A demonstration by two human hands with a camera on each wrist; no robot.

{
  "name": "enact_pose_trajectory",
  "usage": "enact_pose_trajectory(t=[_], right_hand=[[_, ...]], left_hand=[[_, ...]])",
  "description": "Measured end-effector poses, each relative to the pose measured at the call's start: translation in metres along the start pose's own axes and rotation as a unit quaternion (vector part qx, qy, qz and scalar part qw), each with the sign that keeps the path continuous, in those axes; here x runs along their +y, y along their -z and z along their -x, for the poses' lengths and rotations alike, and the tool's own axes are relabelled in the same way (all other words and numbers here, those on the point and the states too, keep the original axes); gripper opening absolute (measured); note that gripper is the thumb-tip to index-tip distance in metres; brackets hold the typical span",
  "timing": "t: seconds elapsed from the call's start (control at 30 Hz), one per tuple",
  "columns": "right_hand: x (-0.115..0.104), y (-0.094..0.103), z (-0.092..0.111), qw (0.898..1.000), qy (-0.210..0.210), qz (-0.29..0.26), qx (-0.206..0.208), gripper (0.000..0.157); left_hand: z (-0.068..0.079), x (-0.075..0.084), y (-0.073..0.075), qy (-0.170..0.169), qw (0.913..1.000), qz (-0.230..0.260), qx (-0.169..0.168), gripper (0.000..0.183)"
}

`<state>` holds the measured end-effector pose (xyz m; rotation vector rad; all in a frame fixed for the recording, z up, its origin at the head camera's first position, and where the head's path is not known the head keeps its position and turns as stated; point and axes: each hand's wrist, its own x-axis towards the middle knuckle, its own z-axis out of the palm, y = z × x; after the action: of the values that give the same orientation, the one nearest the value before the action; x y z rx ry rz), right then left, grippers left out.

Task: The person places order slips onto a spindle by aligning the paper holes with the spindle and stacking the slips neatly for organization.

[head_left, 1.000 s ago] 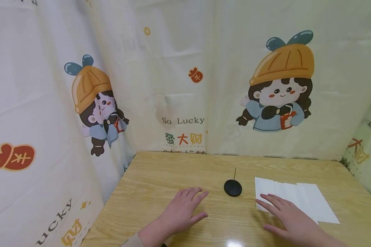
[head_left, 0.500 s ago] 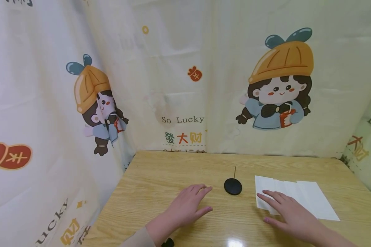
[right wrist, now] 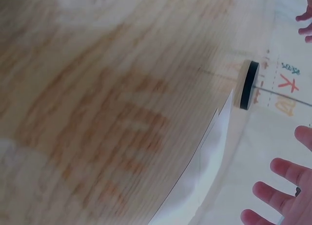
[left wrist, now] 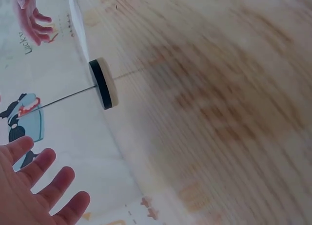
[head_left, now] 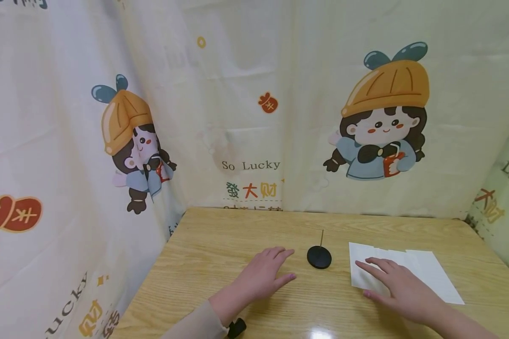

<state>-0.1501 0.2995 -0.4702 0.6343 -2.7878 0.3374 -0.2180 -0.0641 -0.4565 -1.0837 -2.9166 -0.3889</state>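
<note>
A round black base with a thin upright metal spike, a receipt spike (head_left: 319,257), stands on the wooden table between my hands. To its left hovers my left hand (head_left: 260,275), fingers loosely extended and holding nothing. Several overlapping white paper sheets (head_left: 428,270) lie flat on the right side. Over their near left part is my right hand (head_left: 403,289), fingers spread, also holding nothing. In the right wrist view a gap shows between its fingers (right wrist: 287,171) and the paper (right wrist: 204,171). The spike's base (left wrist: 101,84) rests apart from both hands in the left wrist view.
A pale curtain (head_left: 237,117) with cartoon prints hangs behind the table (head_left: 237,230) and along both sides. A small black object (head_left: 236,328) shows beside the left sleeve (head_left: 199,322), part of it hidden.
My left hand has moved right and slightly forward, toward the receipt spike. My right hand has shifted slightly forward over the papers. The spike and sheets stay in place.
</note>
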Motion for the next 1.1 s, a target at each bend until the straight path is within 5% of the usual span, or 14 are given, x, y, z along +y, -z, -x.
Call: enact_pose_trajectory(t=[1.1], right_hand=[[0.039,-0.001,-0.019,0.997,-0.046,-0.001,-0.058,0.057]], left_hand=[[-0.027,0.001,-0.009,0.034,0.9972,0.065,-0.014,0.063]])
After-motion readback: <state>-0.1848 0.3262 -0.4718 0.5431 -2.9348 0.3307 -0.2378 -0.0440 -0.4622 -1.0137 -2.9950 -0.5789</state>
